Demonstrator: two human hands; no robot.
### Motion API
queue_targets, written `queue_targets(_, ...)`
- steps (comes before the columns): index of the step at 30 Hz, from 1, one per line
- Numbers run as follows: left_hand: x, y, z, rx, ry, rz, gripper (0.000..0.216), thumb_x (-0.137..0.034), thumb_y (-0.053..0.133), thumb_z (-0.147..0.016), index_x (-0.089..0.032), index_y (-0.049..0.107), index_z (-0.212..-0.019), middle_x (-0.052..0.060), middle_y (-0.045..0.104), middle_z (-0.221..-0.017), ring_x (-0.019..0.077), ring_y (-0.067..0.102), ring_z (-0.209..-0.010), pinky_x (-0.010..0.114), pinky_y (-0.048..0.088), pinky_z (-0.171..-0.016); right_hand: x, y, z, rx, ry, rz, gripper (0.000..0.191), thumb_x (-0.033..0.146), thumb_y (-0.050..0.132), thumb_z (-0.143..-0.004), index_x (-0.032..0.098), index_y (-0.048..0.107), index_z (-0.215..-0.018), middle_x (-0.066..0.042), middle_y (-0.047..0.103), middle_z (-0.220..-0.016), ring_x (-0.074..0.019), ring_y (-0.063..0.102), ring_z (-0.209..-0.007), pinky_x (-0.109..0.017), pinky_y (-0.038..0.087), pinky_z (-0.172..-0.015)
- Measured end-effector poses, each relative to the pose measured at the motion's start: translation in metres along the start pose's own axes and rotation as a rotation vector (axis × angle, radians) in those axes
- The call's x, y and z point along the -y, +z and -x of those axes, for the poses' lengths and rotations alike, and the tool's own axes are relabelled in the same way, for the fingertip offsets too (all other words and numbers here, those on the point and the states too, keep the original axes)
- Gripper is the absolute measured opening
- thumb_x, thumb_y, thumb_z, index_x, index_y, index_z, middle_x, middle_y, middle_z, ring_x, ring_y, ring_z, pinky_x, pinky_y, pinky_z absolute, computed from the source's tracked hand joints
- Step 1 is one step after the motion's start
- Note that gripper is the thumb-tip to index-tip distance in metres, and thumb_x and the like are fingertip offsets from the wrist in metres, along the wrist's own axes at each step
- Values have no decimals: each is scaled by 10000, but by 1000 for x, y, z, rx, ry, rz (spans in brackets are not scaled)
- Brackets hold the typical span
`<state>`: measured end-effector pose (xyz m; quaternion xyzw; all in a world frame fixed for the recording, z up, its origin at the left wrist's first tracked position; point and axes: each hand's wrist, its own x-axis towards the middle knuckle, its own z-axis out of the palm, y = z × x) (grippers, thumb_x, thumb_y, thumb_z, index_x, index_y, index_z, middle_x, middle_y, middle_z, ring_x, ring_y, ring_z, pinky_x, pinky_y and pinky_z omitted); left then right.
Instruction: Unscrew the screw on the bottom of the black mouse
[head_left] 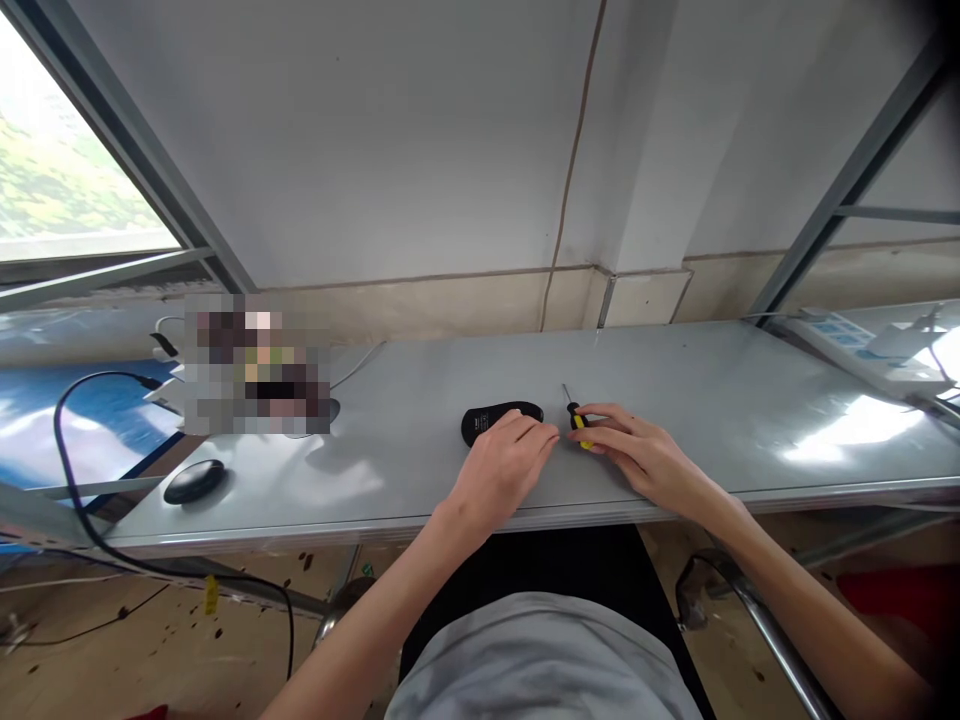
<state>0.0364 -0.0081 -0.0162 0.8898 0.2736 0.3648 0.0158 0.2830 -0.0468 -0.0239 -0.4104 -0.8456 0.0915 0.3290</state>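
Observation:
A black computer mouse [480, 425] lies on the grey desk with its underside up, white print showing on it. My left hand [504, 462] rests over its near right side, covering part of it. The fingers of that hand are pressed together in a pinch just right of the mouse; whatever is between them, if anything, is too small or hidden to name. In my right hand [645, 455], thumb and fingers grip a small screwdriver [577, 422] by its yellow and black handle. Its thin metal shaft points away from me, toward the wall, apart from the mouse.
Another black mouse [193, 482] lies at the desk's left end. Behind it is a pixelated patch [259, 370] with cables beside it. A black cable [66, 460] loops over the left edge. White equipment [862, 350] stands at the far right. Metal frame posts flank the desk [697, 400].

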Motion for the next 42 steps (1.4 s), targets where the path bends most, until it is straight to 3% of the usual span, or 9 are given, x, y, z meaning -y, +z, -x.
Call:
queue_targets(4, -8, 5, 4, 24, 35, -55, 218, -160, 448, -1057, -165, 666, -1055, 59, 711, -920, 185, 598, -823, 342, 543, -808, 3, 0, 6, 8, -29, 45, 382, 193, 409, -1055, 292, 683, -1302, -135, 601, -1428, -278, 656, -1218, -457, 580, -979)
queue_targets(10, -12, 19, 9, 267, 12, -212, 252, -30, 421, -1004, -155, 634, -951, 69, 652, -882, 212, 580, -818, 337, 552, -754, 4, -1, 14, 45, 4, 73, 397, 173, 416, -1045, 299, 674, -1319, -120, 584, -1463, -284, 642, -1253, -477, 581, -1005)
queue_targets(15, -16, 22, 3, 379, -43, -248, 230, 29, 479, -931, -150, 614, -982, 87, 633, -970, 222, 605, -870, 335, 562, -766, 4, 0, 14, 49, 32, 97, 296, 272, 482, -1052, 269, 692, -1261, -130, 589, -1430, -291, 646, -1234, -477, 572, -1004)
queue_targets(24, -18, 29, -10, 433, -74, -306, 244, 20, 464, -930, -138, 598, -1057, 85, 621, -1019, 220, 625, -961, 304, 560, -768, -5, 4, 16, 6, 81, 119, 331, 341, 508, -1042, 272, 607, -1351, -83, 623, -1410, -280, 622, -1278, -468, 521, -1096)
queue_targets(32, -13, 34, -7, 383, -63, -270, 213, -5, 487, -943, -143, 591, -1067, 74, 629, -1012, 206, 634, -965, 303, 563, -828, -5, 4, 16, -5, 79, 131, 300, 341, 527, -1035, 266, 619, -1310, -91, 627, -1404, -280, 636, -1264, -475, 525, -1089)
queue_targets(35, -13, 34, -7, 353, -44, -276, 212, -1, 501, -932, -141, 595, -1062, 72, 633, -1015, 197, 640, -942, 289, 566, -784, -4, 5, 15, 3, 88, 131, 300, 341, 530, -1034, 266, 617, -1312, -91, 616, -1413, -279, 630, -1266, -472, 528, -1076)
queue_targets(39, -27, 15, 3, 137, 12, -280, 204, -79, 446, -1013, -156, 631, -1052, 63, 643, -976, 163, 649, -831, 251, 535, -640, 7, -9, 11, -91, 116, 70, 296, 352, 565, -1024, 290, 635, -1304, -69, 642, -1376, -269, 663, -1187, -442, 558, -1023)
queue_targets(42, -44, -7, 15, -72, 11, -201, 190, -238, 529, -1041, -170, 637, -1183, 81, 659, -1096, 167, 667, -912, 294, 578, -778, 21, -30, 18, -232, 154, 61, 308, 338, 560, -1031, 309, 624, -1331, -66, 657, -1344, -243, 707, -1032, -436, 583, -972)
